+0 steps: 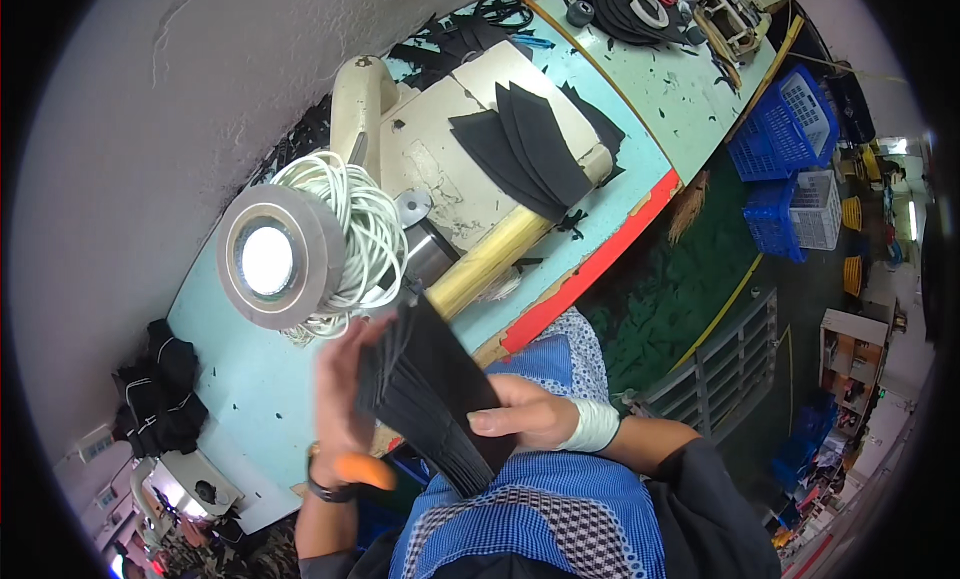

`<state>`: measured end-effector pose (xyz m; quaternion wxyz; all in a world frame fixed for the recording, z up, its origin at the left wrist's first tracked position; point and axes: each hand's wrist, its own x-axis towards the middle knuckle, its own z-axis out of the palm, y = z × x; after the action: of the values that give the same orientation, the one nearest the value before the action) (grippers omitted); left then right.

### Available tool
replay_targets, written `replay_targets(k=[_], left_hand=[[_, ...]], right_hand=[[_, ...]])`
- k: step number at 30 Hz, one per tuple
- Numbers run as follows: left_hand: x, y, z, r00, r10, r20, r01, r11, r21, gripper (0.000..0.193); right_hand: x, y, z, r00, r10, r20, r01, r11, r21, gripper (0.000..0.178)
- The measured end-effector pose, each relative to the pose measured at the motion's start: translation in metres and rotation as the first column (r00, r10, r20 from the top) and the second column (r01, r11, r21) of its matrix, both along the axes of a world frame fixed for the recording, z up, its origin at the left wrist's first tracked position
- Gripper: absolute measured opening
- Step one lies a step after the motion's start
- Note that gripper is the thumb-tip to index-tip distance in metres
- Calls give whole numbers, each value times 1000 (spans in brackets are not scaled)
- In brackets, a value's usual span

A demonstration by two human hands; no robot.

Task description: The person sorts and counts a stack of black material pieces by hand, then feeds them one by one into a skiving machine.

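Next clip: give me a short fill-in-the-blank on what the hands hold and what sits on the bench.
1. Both hands, the left hand and the right hand, hold a fanned stack of ____ flat pieces.
2. The right wrist wears a ____ wrap.
3. A coil of white cord hangs around the round ____, which is lit.
4. Two stacked crates beside the workbench are ____ in colour.

Missing words: black; white; lamp; blue

My round lamp [267,261] glares white at the left; daylight brightens the far right. My left hand [345,399] blurs with motion, and straight edges bend toward the black rim.
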<state>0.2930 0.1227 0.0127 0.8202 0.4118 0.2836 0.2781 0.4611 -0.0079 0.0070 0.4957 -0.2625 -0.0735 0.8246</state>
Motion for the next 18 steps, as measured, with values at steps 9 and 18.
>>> replay_targets(k=[9, 18], left_hand=[[7, -6, -28, 994, 98, -48, -95, 994, 63, 49], [1, 38, -31, 789, -201, -581, 228, 973, -27, 21]], right_hand=[[0, -7, -1, 969, -42, -243, -24, 965, -260, 55], [-14, -3, -19, 697, 129, 706, -120, 991, -63, 27]])
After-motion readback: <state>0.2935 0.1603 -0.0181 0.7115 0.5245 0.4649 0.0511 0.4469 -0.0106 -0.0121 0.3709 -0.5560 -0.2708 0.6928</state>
